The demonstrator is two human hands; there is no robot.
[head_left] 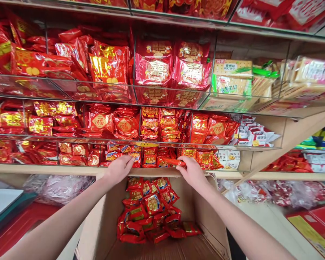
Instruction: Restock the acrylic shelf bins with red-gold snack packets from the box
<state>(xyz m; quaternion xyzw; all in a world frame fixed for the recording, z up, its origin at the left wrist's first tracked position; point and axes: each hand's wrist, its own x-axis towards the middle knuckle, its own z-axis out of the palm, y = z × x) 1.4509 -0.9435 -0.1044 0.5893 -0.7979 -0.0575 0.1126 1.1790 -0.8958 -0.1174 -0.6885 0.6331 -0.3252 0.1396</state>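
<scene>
The red packet [175, 162] sits at the front of the bottom shelf row, lying roughly sideways across the other packets there, with one end grasped between the thumb and fingers of the right hand [189, 169]. A light pinch near the end suits it best, since a hard squeeze could crush the contents or split the wrapper; turning it square to its neighbours, label outward, would keep the row neat. The left hand [121, 168] has its fingertips curled at a blue-marked packet [135, 157] in the same row; whether it grips that packet or only rests against it cannot be told. Used gently, that hand could steady the row while the other adjusts. Directly below, the cardboard box [111, 224] stands close against the wooden shelf edge [43, 168], holding a loose heap of red-and-gold packets [154, 204]; both wrists should stay clear of its rim. Further right along the row are white packets [229, 157], best left undisturbed. Above, clear dividers separate more red packs, among them double-happiness packs [157, 68], and green-edged cracker packs [231, 77].
</scene>
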